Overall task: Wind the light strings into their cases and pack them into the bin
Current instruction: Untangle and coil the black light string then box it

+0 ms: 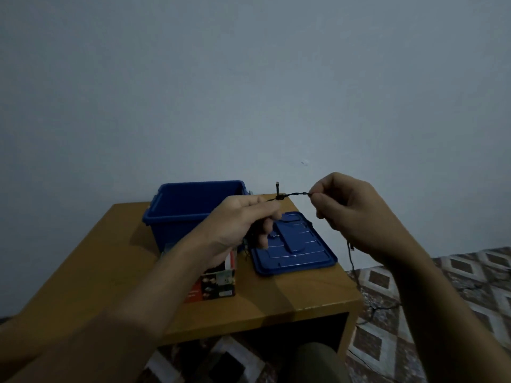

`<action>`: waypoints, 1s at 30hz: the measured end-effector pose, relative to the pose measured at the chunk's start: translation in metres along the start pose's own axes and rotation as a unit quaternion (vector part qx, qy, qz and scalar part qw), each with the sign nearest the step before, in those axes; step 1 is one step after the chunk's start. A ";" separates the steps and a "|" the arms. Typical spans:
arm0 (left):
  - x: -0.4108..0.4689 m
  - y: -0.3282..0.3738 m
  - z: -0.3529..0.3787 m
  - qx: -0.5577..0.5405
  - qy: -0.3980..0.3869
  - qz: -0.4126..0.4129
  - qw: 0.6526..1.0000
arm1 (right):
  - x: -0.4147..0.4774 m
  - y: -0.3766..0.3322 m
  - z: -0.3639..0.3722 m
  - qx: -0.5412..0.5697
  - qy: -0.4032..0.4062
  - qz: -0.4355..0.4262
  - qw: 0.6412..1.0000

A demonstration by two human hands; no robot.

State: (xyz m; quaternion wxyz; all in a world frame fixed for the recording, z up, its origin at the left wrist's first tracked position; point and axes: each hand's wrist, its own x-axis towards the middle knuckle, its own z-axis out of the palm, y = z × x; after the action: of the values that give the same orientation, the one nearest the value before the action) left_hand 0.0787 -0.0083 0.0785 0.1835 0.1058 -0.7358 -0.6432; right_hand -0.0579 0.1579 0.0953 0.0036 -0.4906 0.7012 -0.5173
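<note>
The bin (pixel 166 217) stands at the bench's (pixel 276 305) 11 o'clock corner, the lid (pixel 304 255) at the bin's 4 o'clock, the case (pixel 221 283) at its 6 o'clock. Above them the light string (pixel 293 194) runs between left hand (pixel 237 219) and right hand (pixel 348 208), trailing to the floor (pixel 456 286) at 3 o'clock.

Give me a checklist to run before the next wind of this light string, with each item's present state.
1. Left hand grips the light string: ok.
2. Right hand pinches the string: ok.
3. Span between the hands free of knots: cannot tell; a bulb sticks up near the left hand.
4. Bin open, lid lying on the table beside it: ok.
5. Case on the table under the left forearm: ok; whether it is open, cannot tell.
6. Slack running off the table's right side to the floor unsnagged: cannot tell.
</note>
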 end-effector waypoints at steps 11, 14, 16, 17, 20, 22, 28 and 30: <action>-0.085 0.041 -0.015 -0.093 -0.018 -0.005 0.996 | -0.018 -0.072 0.035 0.086 -0.091 -0.096 0.987; -0.102 0.044 -0.022 -0.081 -0.044 -0.010 0.996 | -0.019 -0.084 0.043 0.110 -0.082 -0.105 0.985; -0.111 0.044 -0.027 -0.080 -0.057 -0.016 0.995 | -0.018 -0.089 0.050 0.115 -0.077 -0.103 0.985; -0.113 0.043 -0.029 -0.083 -0.058 -0.017 0.995 | -0.017 -0.091 0.052 0.116 -0.074 -0.101 0.985; -0.118 0.041 -0.037 -0.121 -0.066 -0.014 0.990 | -0.013 -0.094 0.062 0.123 -0.074 -0.096 0.985; -0.119 0.038 -0.042 -0.148 -0.073 0.004 0.986 | -0.010 -0.095 0.067 0.133 -0.077 -0.091 0.984; -0.112 0.030 -0.045 -0.172 -0.005 0.031 0.985 | 0.001 -0.101 0.082 0.181 -0.072 -0.066 0.979; -0.109 0.028 -0.045 -0.187 0.025 0.022 0.982 | 0.004 -0.103 0.087 0.189 -0.074 -0.059 0.977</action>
State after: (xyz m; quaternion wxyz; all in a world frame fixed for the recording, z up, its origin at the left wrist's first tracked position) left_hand 0.1982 -0.0027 0.0960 0.2329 0.0697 -0.6000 -0.7622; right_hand 0.0551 0.0941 0.1325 0.1178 -0.5586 0.5586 -0.6018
